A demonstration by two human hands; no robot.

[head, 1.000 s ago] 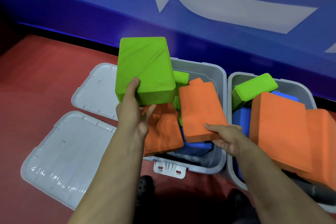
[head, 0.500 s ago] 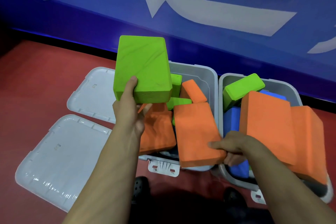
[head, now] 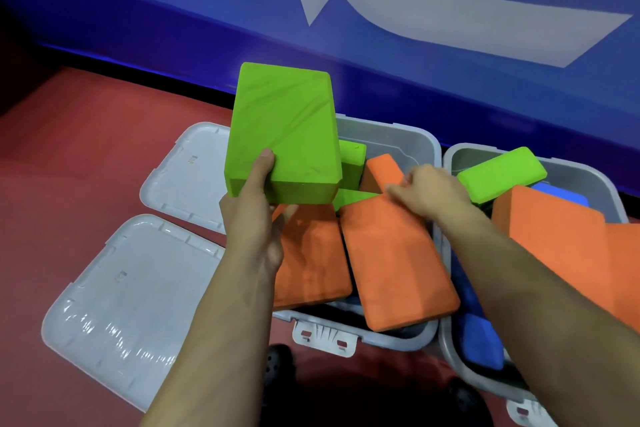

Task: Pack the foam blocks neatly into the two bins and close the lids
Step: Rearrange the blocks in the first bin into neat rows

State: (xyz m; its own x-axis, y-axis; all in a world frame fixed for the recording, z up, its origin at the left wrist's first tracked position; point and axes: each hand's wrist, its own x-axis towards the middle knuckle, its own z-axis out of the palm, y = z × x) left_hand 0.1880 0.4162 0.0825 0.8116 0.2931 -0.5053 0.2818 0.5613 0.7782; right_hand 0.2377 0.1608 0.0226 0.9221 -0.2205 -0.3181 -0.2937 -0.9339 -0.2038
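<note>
Holding a big green block point(head: 282, 130) up over the left bin point(head: 420, 146), my left hand point(head: 254, 218) has its grip pinching the block's near end, thumb on the top face and fingers curled underneath. My right hand point(head: 427, 189) reaches across the same bin with its grip resting on the far end of an orange block point(head: 393, 260); I cannot tell whether those fingers are curled round the edge or just pressing it. That is all from the head view, the only 1 there is.

Inside the left bin, that orange block lies tilted, its near end riding up over the front rim. A 2nd orange block point(head: 311, 260) lies beside it on the left, and a smaller orange piece point(head: 382, 172) and green pieces point(head: 351, 159) sit behind. The right bin point(head: 585, 180) is heaped with another green block point(head: 502, 173), a large orange block point(head: 554, 239) and blue blocks point(head: 481, 343) lower down. The 2 lids point(head: 121, 305) lie on the red floor point(head: 86, 156) to the left, both off.

My worry is the overhang: if I set the green block down on this jumble, the stack would likely stand proud of the rim and the lid would not seat. The right bin looks overfilled too. Foam squeezed under a lid may spring back and pop the latch.
</note>
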